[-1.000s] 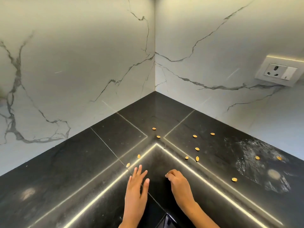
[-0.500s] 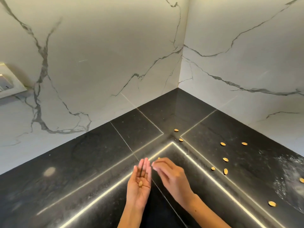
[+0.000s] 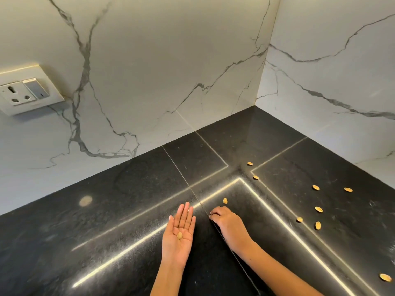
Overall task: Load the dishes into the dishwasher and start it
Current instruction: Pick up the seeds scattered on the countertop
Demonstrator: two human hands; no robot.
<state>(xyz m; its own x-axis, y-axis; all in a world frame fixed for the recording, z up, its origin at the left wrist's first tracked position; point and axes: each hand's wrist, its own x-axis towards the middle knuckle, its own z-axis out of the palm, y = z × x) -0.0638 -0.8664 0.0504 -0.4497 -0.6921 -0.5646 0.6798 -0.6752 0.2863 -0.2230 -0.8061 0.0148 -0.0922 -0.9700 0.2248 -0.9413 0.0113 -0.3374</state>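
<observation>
One oval shell (image 3: 179, 235) rests in flat left palm (image 3: 179, 233).

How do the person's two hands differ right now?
The left hand lies palm up with straight fingers, cradling one shell; the right hand is palm down with curled fingers at the countertop. The left shows what it holds; the right's fingertips hide any catch. Both are bare, over the same black counter.

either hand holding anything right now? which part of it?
Left hand lies palm-up and flat, with one shell piece resting loose on the palm, not gripped. Right hand has fingers curled on the countertop; whether they pinch anything cannot be told.
</observation>
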